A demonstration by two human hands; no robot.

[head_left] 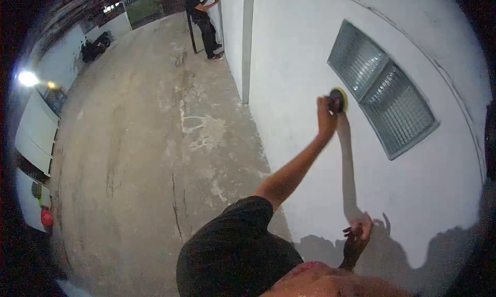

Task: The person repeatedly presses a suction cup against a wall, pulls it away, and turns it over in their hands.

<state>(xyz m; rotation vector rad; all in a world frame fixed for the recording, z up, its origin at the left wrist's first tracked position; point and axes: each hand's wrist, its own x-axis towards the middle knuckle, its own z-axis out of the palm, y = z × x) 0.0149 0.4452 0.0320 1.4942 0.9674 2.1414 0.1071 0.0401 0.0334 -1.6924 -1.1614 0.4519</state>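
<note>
One white wall (294, 54) is located to the right of one stained concrete floor (139, 121). In the wall, one window frame is fitted with two ribbed glass panels (359, 57), set end to end. One round pad (338, 100), dark with a yellow rim, is positioned at the wall face, just beside the window, near the junction of the two panels.

Two hands are shown. The left hand (326, 113) is closed around the dark body of the pad; the left arm is extended from a black sleeve (232, 240), nearly straight, toward the wall. The right hand (359, 232) is raised low beside the wall, partly open, with fingers spread and slightly bent; no object is seen in it. Whether the wall is touched by it cannot be told.

One other person (203, 20) is stationed farther along the wall, with both arms raised to it.
</note>
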